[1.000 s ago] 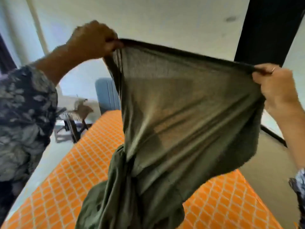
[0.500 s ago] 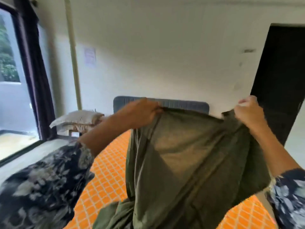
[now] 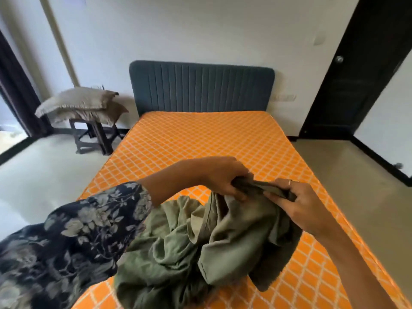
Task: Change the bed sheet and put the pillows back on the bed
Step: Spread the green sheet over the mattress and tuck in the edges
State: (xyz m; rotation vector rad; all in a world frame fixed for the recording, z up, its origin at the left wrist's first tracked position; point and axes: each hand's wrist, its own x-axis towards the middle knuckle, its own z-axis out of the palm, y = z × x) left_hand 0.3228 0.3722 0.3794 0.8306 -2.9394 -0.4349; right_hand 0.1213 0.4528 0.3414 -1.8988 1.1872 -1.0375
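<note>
I have both hands low over the foot half of the bed. My left hand (image 3: 225, 177) is curled round a bunched edge of the olive-green sheet (image 3: 200, 246), and my right hand (image 3: 298, 201), a ring on one finger, pinches the same edge just beside it, so each grip is clamped on the cloth with only a short dark band of fabric between them. The rest of the sheet lies crumpled in a heap on the near end of the bare orange quilted mattress (image 3: 200, 139), under my forearms and my floral left sleeve (image 3: 73, 246).

The mattress's far edge meets the dark ribbed headboard (image 3: 200, 85) against the white wall. Its left and right edges are both exposed, with pale open floor (image 3: 356, 186) running along each side. Two grey pillows (image 3: 78, 103) are stacked on a dark stool (image 3: 93, 137) off the bed's far left corner, near a dark curtain (image 3: 20, 99). A dark door (image 3: 356, 70) stands at the far right.

I can read no label or writing anywhere.
</note>
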